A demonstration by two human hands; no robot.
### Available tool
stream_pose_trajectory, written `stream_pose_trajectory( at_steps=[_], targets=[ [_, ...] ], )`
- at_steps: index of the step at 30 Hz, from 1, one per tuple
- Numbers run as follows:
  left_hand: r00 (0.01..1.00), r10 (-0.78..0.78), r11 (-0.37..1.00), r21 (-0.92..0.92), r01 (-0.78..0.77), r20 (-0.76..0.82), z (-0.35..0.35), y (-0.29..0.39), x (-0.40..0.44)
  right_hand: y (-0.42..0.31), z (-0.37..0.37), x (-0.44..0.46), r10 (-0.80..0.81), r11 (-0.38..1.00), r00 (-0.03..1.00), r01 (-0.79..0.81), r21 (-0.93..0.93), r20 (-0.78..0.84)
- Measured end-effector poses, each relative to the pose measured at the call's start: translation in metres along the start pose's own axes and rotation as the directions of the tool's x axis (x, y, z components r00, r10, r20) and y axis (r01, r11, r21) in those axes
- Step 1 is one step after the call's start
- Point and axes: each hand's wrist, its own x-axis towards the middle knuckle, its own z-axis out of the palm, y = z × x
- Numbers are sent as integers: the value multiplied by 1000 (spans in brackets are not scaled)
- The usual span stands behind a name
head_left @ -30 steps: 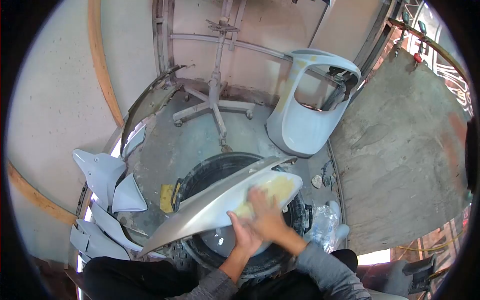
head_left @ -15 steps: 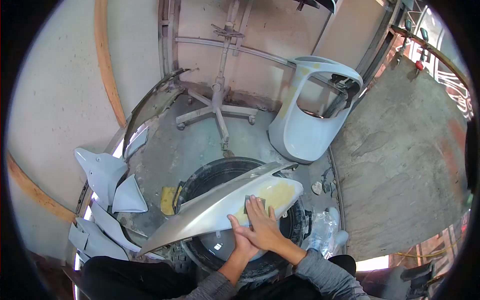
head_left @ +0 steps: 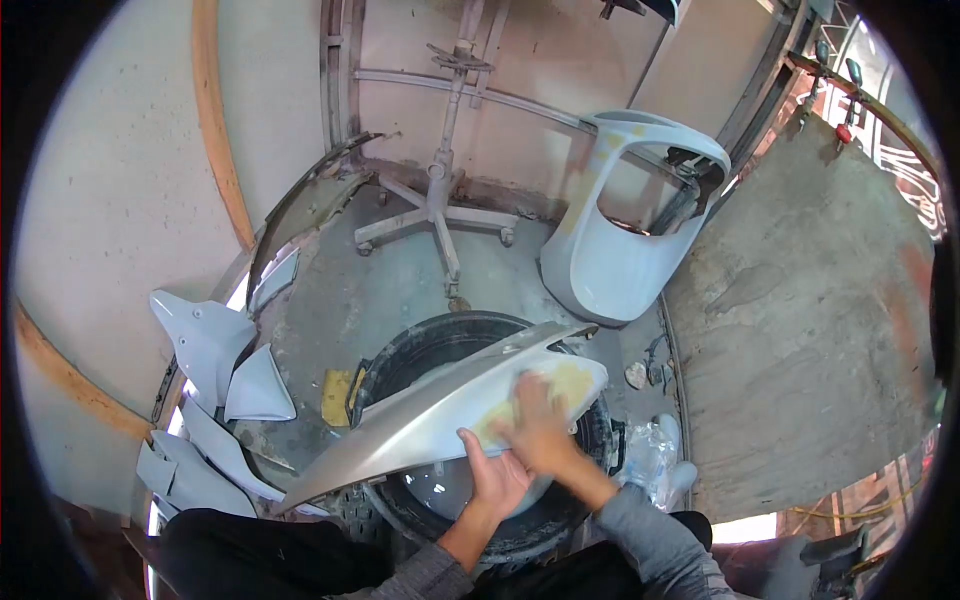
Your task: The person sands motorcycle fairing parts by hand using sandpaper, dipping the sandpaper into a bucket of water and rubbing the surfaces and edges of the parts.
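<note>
A long, pointed silver-white vehicle body panel (head_left: 440, 405) with yellowish filler patches lies slanted across a black tub (head_left: 455, 325) of cloudy water. My left hand (head_left: 497, 482) is at the panel's lower edge, its thumb up against the face and its other fingers partly hidden around the edge. On the filler area of the panel, my right hand (head_left: 540, 430) is smeared by motion. Its fingers cannot be made out, and the small dark abrasive sheet seen under them earlier does not show clearly now.
Several grey-white panels (head_left: 205, 345) lean at the left. A yellow sponge (head_left: 337, 397) lies beside the tub. Behind stand a wheeled metal stand (head_left: 437, 205) and a large pale shell (head_left: 610, 265). A clear plastic bottle (head_left: 650, 460) and a grey board (head_left: 800, 330) are at the right.
My right hand has shifted slightly up and to the right across the filler and is now blurred. My left hand has stayed by the panel's lower edge, its palm now more visible.
</note>
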Motion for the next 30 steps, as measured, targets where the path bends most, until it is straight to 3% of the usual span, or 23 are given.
stream_pose_trajectory(
  at_steps=[2, 4, 5, 6, 8, 9, 10, 12, 13, 14, 16, 17, 18, 20, 21, 22, 24, 25, 26, 27, 29, 30],
  targets=[
    [995, 85, 996, -45, -82, 60, -2, -3, 1, 5, -1, 2, -4, 1000, 1000, 4, 6, -29],
    [988, 91, 995, 40, -96, 123, -11, -3, 2, 5, -5, -2, -26, 1000, 998, 27, 16, -60],
    [998, 12, 1000, -5, -12, 56, -8, 0, 3, 18, -25, 17, 118, 983, 993, -120, 142, 22],
    [998, -66, 996, -58, 66, -6, -2, 3, 1, 31, -7, 23, 140, 988, 985, -133, 75, -100],
    [1000, -12, 1000, -15, 12, -23, 5, 4, -3, 0, 2, -7, -103, 993, 994, 101, -61, -37],
    [1000, 13, 999, -51, -13, 6, -5, -2, -3, -21, 1, -29, -201, 977, 977, 206, -58, 77],
    [998, 38, 996, -82, -35, 42, -12, -3, 2, -14, 0, -23, -195, 978, 978, 199, -62, 70],
    [994, 42, 999, 12, -44, 97, -17, -1, 5, 12, 3, -5, -44, 999, 999, 44, -10, -3],
    [999, -5, 1000, -12, 6, 42, -8, 4, 4, 29, -17, 18, 118, 982, 992, -122, 143, 35],
    [999, -50, 998, -44, 50, -9, -2, 6, 2, 25, -12, 13, 111, 984, 993, -116, 137, 40],
    [1000, 10, 1000, -22, -10, 6, 1, 2, 0, 1, -5, -7, -112, 992, 993, 114, -54, 37],
    [999, 37, 999, -21, -37, 32, -2, -1, -4, -18, -6, -24, -256, 965, 953, 261, -5, 164],
    [998, 50, 999, -17, -49, 49, -2, 0, -3, -11, -7, -18, -255, 966, 954, 259, -9, 158],
    [999, 15, 1000, -4, -15, 42, -1, 3, -2, 15, -8, 1, -109, 993, 992, 112, -43, 66],
    [999, -25, 1000, 1, 25, 21, 0, 6, 0, 26, -25, 21, 88, 993, 988, -98, 70, 126],
    [998, -61, 998, -2, 61, 1, 0, 8, 1, 19, -18, 15, 80, 994, 988, -89, 66, 130],
    [999, -27, 1000, 3, 27, 48, -14, 0, 5, -4, -1, -10, -229, 969, 973, 232, -86, 38],
    [997, -20, 999, -24, 21, 78, -20, -4, 4, -22, -10, -25, -378, 913, 896, 403, -66, 233],
    [993, -11, 999, -45, 17, 114, -26, -4, 6, -14, -13, -20, -374, 915, 899, 397, -66, 229],
    [988, -90, 994, -47, 96, 129, -31, 0, 5, 1, -17, -10, -287, 954, 949, 295, -54, 128],
    [988, -62, 997, -46, 69, 140, -15, 11, 2, 29, -13, 12, -23, 1000, 1000, 23, 1, 3],
    [987, -29, 998, -53, 38, 158, -7, 12, 2, 19, -12, 4, -26, 1000, 1000, 26, -6, 11]
  ],
)
